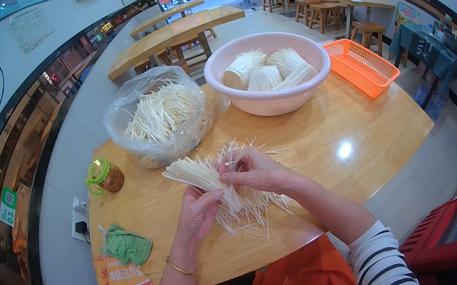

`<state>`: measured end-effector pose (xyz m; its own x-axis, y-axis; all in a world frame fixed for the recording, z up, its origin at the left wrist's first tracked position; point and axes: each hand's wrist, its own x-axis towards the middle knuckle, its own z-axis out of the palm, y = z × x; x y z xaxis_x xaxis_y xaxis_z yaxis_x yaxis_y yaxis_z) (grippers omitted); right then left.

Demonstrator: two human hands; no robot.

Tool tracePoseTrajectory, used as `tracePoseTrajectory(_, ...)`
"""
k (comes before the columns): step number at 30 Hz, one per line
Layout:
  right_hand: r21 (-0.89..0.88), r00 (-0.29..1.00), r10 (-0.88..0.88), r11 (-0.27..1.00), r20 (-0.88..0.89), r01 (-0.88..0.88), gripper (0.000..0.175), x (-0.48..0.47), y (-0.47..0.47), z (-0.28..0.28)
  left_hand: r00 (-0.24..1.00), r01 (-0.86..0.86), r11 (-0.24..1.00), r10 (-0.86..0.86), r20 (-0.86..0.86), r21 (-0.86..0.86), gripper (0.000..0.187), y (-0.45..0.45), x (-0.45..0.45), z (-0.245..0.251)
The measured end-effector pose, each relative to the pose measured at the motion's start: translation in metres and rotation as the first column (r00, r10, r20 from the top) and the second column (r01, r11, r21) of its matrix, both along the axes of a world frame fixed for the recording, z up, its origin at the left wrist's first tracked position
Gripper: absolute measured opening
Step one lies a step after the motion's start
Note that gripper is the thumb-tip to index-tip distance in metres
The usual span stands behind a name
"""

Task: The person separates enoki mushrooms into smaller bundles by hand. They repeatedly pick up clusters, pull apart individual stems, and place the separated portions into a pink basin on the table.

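My left hand (pixel 200 210) grips a bunch of enoki mushrooms (pixel 194 172) from below, its thumb across the stems. My right hand (pixel 246 170) pinches some thin strands at the right side of the same bunch. Beneath both hands, loose enoki stems (pixel 260 211) lie spread on the wooden table (pixel 322 149). Left of the hands stands a clear plastic bag (pixel 117 117) full of separated enoki (pixel 161 113). Beyond the hands, a pale pink basin (pixel 263 98) holds several whole enoki clusters (pixel 246 66).
An orange plastic basket (pixel 361 69) sits at the far right of the table. Near the left edge are a jar with a green lid (pixel 107 175), a green cloth (pixel 128 247) and a printed orange sheet (pixel 121 281). A wall socket (pixel 79 219) is beside the table.
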<state>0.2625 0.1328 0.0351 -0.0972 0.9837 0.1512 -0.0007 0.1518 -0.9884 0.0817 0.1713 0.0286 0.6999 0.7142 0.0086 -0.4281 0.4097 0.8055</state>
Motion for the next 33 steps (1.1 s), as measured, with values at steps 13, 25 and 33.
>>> tracePoseTrajectory(13,-0.061,0.943,0.048,0.996,-0.329,-0.072,0.019,0.004,-0.003,0.009,0.998,-0.055,0.995,0.059,0.039,-0.087,0.049,0.01,-0.003,-0.004)
tracePoseTrajectory(25,0.01,0.988,-0.033,0.999,0.149,0.031,0.026,-0.005,-0.008,0.008,1.0,-0.005,0.998,0.006,-0.013,0.068,0.057,0.002,0.0,-0.004)
tracePoseTrajectory(33,0.003,0.997,-0.006,1.0,-0.071,0.006,0.02,-0.003,0.0,-0.003,0.999,0.025,1.0,-0.026,0.027,0.018,0.055,0.002,-0.002,0.001)
